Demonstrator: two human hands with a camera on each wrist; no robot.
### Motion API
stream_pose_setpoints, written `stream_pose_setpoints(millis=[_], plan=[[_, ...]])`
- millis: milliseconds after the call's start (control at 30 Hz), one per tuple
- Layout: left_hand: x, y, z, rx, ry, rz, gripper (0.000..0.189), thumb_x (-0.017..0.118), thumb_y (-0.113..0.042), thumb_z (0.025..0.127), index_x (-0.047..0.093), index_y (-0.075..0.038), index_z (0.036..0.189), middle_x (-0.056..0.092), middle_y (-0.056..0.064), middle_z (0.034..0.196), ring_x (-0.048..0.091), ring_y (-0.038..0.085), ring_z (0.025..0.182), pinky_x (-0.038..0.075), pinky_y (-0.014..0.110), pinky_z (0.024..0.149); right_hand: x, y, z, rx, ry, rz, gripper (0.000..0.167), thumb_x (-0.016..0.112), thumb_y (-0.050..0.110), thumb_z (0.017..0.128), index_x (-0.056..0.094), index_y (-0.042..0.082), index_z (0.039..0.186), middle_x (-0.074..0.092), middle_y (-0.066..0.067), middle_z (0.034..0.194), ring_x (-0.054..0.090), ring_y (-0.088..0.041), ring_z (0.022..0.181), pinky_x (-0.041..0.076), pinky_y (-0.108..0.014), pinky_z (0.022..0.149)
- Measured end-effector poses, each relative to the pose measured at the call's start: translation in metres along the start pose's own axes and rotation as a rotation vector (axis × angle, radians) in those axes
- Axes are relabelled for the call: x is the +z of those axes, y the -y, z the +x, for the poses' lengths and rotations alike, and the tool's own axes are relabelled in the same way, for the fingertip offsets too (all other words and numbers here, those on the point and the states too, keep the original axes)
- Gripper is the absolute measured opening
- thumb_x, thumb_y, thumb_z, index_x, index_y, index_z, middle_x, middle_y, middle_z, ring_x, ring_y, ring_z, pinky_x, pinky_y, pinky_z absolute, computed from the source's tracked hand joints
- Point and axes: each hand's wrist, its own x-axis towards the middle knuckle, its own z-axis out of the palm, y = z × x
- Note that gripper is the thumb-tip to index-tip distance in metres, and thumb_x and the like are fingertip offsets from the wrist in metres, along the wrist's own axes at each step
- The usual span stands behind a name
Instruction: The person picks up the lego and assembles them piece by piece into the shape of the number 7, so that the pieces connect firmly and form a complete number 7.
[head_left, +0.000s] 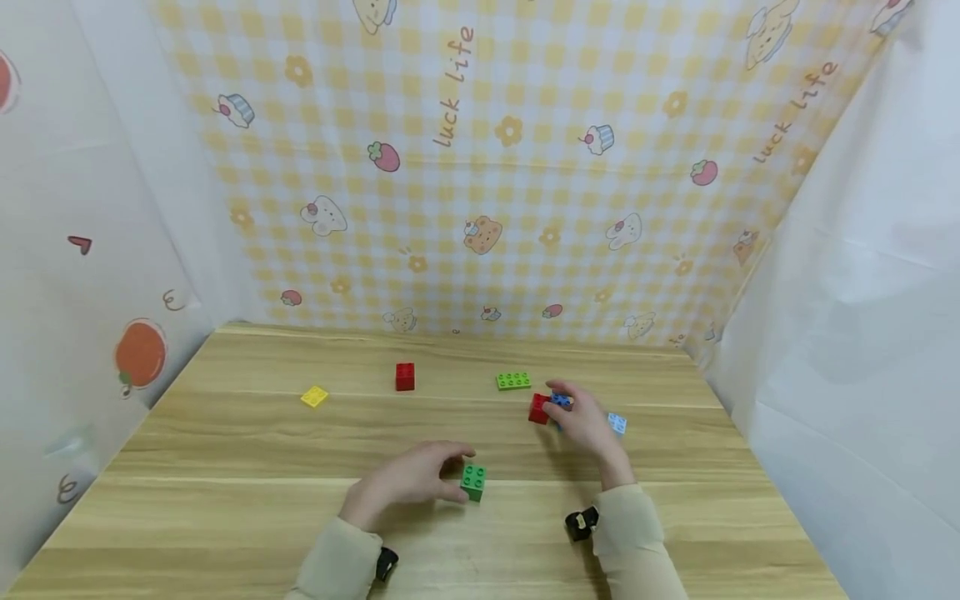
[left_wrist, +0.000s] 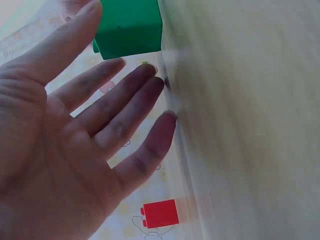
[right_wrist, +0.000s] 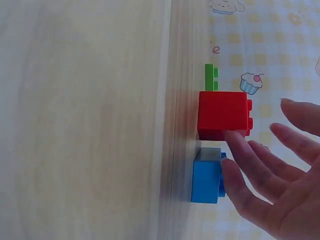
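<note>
A green brick (head_left: pixel 473 483) with studs on top stands on the table, in the gap between thumb and forefinger of my left hand (head_left: pixel 408 483). The left wrist view shows the thumb alongside the green brick (left_wrist: pixel 130 27) and the other fingers loosely spread. My right hand (head_left: pixel 588 425) reaches over a red brick (head_left: pixel 538 409) and a blue brick (head_left: pixel 560 401), partly covering the blue one. In the right wrist view, its relaxed fingers come right up to the red brick (right_wrist: pixel 222 114) and the studs of the blue brick (right_wrist: pixel 206 182).
Behind the right hand lies a flat lime-green brick (head_left: pixel 513 381); to its right, a light blue brick (head_left: pixel 617 423). Another red brick (head_left: pixel 405 377) stands at the back, with a flat yellow brick (head_left: pixel 314 397) farther left. Patterned cloth (head_left: pixel 480 183) hangs behind the wooden table (head_left: pixel 247 492).
</note>
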Motion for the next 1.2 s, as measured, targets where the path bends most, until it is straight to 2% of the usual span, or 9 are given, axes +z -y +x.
stream_pose_setpoints(millis=[100, 333, 467, 600, 700, 867, 1033, 1200], plan=[[0.002, 0.000, 0.002, 0.002, -0.013, 0.012, 0.058, 0.080, -0.030, 0.082, 0.059, -0.008, 0.131, 0.062, 0.001, 0.121, 0.057, 0.020, 0.110, 0.045, 0.043, 0.096, 0.002, 0.001, 0.003, 0.006, 0.008, -0.025, 0.046, 0.065, 0.014, 0.095, 0.052, 0.007, 0.138, 0.055, -0.019, 0.134, 0.053, -0.035, 0.120, 0.043, -0.053, 0.097], [0.008, 0.001, 0.008, 0.003, -0.030, 0.022, 0.049, 0.081, -0.029, 0.081, 0.064, -0.011, 0.123, 0.063, -0.007, 0.111, 0.057, 0.012, 0.100, 0.047, 0.038, 0.092, 0.009, 0.001, 0.009, 0.039, 0.022, -0.025, 0.050, 0.069, 0.010, 0.091, 0.052, 0.004, 0.138, 0.059, -0.017, 0.127, 0.058, -0.031, 0.108, 0.049, -0.046, 0.086], [0.011, 0.002, 0.008, -0.008, -0.046, 0.031, 0.042, 0.082, -0.027, 0.080, 0.067, -0.014, 0.117, 0.062, -0.011, 0.105, 0.056, 0.011, 0.096, 0.046, 0.037, 0.091, 0.014, -0.002, 0.010, 0.062, 0.032, -0.012, 0.052, 0.071, 0.010, 0.089, 0.052, 0.004, 0.137, 0.058, -0.019, 0.127, 0.058, -0.032, 0.108, 0.050, -0.046, 0.086], [0.015, 0.003, 0.005, -0.004, -0.042, 0.016, 0.034, 0.082, -0.026, 0.080, 0.068, -0.017, 0.110, 0.059, -0.016, 0.096, 0.055, 0.009, 0.090, 0.047, 0.033, 0.086, 0.019, -0.006, 0.006, 0.089, 0.022, 0.002, 0.051, 0.072, 0.007, 0.087, 0.054, 0.001, 0.135, 0.060, -0.020, 0.123, 0.060, -0.031, 0.102, 0.052, -0.043, 0.080], [0.016, 0.004, 0.002, -0.002, -0.043, 0.004, 0.033, 0.082, -0.026, 0.081, 0.068, -0.017, 0.109, 0.059, -0.017, 0.096, 0.054, 0.008, 0.089, 0.047, 0.032, 0.085, 0.022, -0.008, 0.003, 0.073, 0.009, -0.008, 0.047, 0.072, 0.004, 0.086, 0.056, -0.002, 0.130, 0.062, -0.019, 0.117, 0.062, -0.029, 0.097, 0.053, -0.041, 0.077], [0.016, 0.004, -0.001, -0.018, -0.044, 0.010, 0.031, 0.082, -0.025, 0.081, 0.068, -0.018, 0.108, 0.059, -0.017, 0.095, 0.053, 0.006, 0.087, 0.047, 0.032, 0.085, 0.025, -0.005, -0.001, 0.055, -0.005, -0.063, 0.037, 0.072, 0.003, 0.086, 0.063, -0.002, 0.121, 0.066, -0.015, 0.113, 0.062, -0.025, 0.097, 0.052, -0.040, 0.082], [0.015, 0.002, 0.004, -0.008, -0.043, -0.006, 0.026, 0.081, -0.026, 0.082, 0.067, -0.021, 0.103, 0.058, -0.016, 0.089, 0.053, 0.009, 0.083, 0.045, 0.028, 0.077, 0.020, 0.001, -0.003, 0.056, -0.026, -0.086, 0.033, 0.072, 0.003, 0.086, 0.064, -0.003, 0.118, 0.067, -0.014, 0.108, 0.062, -0.025, 0.094, 0.052, -0.041, 0.081], [0.012, 0.002, 0.007, -0.025, -0.058, -0.002, 0.025, 0.080, -0.025, 0.083, 0.066, -0.019, 0.102, 0.057, -0.015, 0.088, 0.053, 0.009, 0.081, 0.045, 0.028, 0.075, 0.020, 0.004, 0.001, 0.025, 0.001, -0.109, 0.035, 0.071, 0.004, 0.085, 0.065, -0.004, 0.118, 0.067, -0.012, 0.106, 0.062, -0.024, 0.094, 0.052, -0.041, 0.082]])
